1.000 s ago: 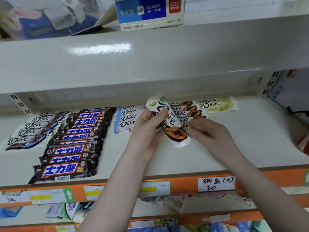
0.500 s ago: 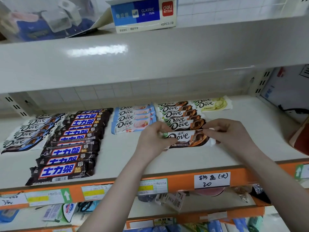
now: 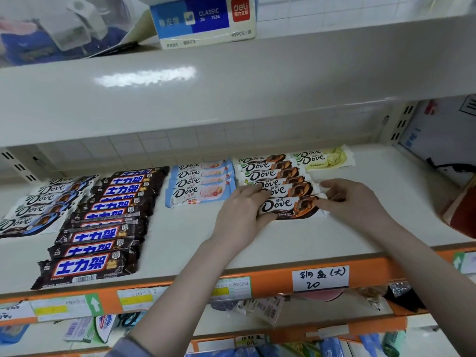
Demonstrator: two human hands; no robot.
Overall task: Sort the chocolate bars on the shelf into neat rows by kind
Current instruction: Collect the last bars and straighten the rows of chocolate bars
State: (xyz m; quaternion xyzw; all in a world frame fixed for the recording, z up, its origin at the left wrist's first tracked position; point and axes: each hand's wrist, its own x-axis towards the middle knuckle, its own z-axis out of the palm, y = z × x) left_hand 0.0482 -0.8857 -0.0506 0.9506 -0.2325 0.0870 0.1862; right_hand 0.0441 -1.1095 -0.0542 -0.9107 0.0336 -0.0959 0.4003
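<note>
Both hands, left [image 3: 240, 215] and right [image 3: 354, 202], pinch the Dove bar [image 3: 288, 206] between them.

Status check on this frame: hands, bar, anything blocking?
Left hand and right hand pinch opposite ends of the brown Dove bar. Bar lies flat at front of its matching row. Nothing in the way.

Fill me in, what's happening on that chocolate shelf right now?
A person is sorting chocolate bars into rows by kind. Both hands hold one brown-and-orange Dove bar by its ends, left hand and right hand, at the front of the matching Dove row. To the left lie a pink-and-blue Dove row, a row of dark bars with blue labels and a blue Dove row. A green Dove bar lies at the back right.
</note>
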